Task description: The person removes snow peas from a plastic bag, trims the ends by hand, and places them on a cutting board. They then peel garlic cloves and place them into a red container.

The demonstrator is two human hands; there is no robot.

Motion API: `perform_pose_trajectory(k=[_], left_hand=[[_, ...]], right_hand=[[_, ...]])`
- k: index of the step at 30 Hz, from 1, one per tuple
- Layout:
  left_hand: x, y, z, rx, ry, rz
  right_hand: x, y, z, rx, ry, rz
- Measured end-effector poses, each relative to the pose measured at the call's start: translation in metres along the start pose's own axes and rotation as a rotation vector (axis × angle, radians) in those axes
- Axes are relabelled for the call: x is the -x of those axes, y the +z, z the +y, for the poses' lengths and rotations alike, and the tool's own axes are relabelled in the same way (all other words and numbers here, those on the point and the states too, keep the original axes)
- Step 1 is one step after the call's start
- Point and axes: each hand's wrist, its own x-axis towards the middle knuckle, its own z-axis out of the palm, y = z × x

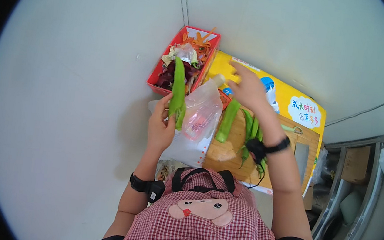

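Observation:
My left hand grips a long green pepper near its broad, crumpled end, with the tip pointing up over the red box's near side. Raised above the yellow table cover, my right hand is blurred, its fingers apart and nothing seen in them. Between the hands lies a clear plastic bag with printing; a pale vegetable end shows at its top. On the wooden cutting board rest a thick green vegetable piece and several slim green peppers, partly hidden by my right forearm.
The red box at the back left holds vegetable peelings and scraps. A green-handled peeler and a wide knife blade lie on the board's right side. Walls border the table behind and left. A metal shelf stands right.

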Motion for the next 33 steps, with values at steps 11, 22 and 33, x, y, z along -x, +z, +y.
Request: perform_pose_trajectory(k=[11, 22, 33], left_hand=[[0.013, 0.15, -0.064, -0.534, 0.278, -0.485], [-0.008, 0.183, -0.082, -1.046, 0.163, -0.516], [-0.078, 0.198, -0.084, -0.701, 0.225, -0.538]], right_hand=[[0.223, -0.006, 0.146, -0.06, 0.645, 0.195], [0.144, 0.088, 0.105, 0.376, 0.758, -0.107], [0.206, 0.055, 0.156, -0.284, 0.526, 0.255]])
